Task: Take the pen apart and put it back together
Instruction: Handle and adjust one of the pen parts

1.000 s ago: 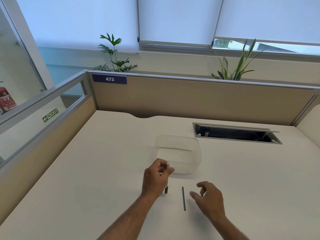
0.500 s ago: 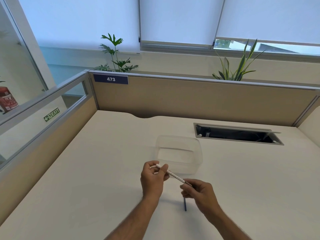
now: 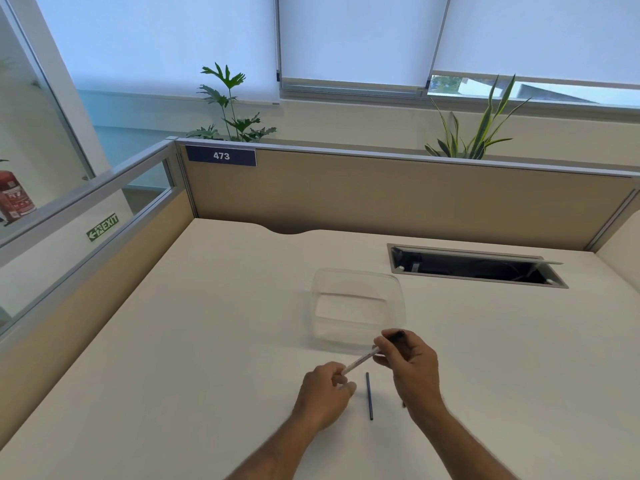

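Pen apart: refill lay on desk. Left hand gripped barrel; right hand pinched dark cap. Reassembly likely remained.

Two hands: left, right. One pen barrel, one dark cap, one refill, one clear tub, two plants.

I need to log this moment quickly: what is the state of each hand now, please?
Left hand: closed on the lower end of the white pen barrel.
Right hand: closed, pinching the barrel's upper end, with a dark pen piece at its fingertips.
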Action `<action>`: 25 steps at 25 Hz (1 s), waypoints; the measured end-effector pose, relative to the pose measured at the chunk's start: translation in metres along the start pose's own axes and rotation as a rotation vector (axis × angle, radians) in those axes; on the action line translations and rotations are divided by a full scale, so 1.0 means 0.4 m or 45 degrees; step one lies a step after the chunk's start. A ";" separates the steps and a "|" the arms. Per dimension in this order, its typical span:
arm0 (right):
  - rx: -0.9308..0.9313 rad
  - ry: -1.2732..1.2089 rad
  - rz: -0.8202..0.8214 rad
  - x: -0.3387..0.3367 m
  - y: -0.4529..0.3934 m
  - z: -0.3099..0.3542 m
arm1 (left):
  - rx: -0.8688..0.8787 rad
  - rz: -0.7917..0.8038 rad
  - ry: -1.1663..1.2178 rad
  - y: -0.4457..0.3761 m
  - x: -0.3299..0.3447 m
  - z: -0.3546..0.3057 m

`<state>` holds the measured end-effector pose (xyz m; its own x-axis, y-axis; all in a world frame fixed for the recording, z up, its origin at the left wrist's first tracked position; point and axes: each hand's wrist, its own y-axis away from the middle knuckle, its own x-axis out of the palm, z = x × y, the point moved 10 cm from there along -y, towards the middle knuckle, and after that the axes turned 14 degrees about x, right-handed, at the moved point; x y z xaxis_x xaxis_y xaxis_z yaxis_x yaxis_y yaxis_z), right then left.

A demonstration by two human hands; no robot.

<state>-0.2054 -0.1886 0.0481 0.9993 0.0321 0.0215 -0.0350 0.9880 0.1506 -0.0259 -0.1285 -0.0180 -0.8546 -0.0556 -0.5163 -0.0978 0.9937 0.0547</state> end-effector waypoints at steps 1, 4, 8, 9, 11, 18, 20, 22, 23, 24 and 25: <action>-0.045 0.077 -0.012 0.007 0.002 0.011 | 0.054 0.055 -0.095 -0.001 0.007 0.001; -0.144 0.249 -0.041 0.026 0.008 0.027 | 0.233 0.075 -0.504 -0.005 -0.013 0.003; -0.168 0.321 -0.061 0.037 0.010 0.024 | 0.328 0.000 -0.932 -0.003 -0.061 0.034; -0.183 0.343 -0.064 0.041 0.012 0.027 | 0.324 0.032 -1.006 -0.003 -0.064 0.050; -0.233 0.406 -0.067 0.052 0.017 0.040 | 0.317 0.105 -1.116 0.003 -0.065 0.077; -0.414 0.618 -0.078 0.093 0.027 0.083 | 0.291 0.152 -1.100 0.030 -0.070 0.100; -0.440 0.614 -0.081 0.098 0.027 0.085 | 0.284 0.140 -1.102 0.028 -0.072 0.106; -0.454 0.625 -0.066 0.108 0.029 0.077 | 0.266 0.158 -1.105 0.028 -0.073 0.110; -0.437 0.648 -0.043 0.116 0.028 0.066 | 0.270 0.157 -1.107 0.028 -0.072 0.109; -0.404 0.680 -0.011 0.126 0.026 0.052 | 0.275 0.147 -1.107 0.028 -0.072 0.108; -0.371 0.706 0.016 0.134 0.024 0.039 | 0.273 0.146 -1.107 0.028 -0.071 0.109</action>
<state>-0.1526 -0.1799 0.0662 0.8612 0.0407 -0.5066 -0.1192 0.9851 -0.1236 0.0195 -0.1114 -0.0398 -0.1576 0.0513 -0.9862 0.1360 0.9903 0.0298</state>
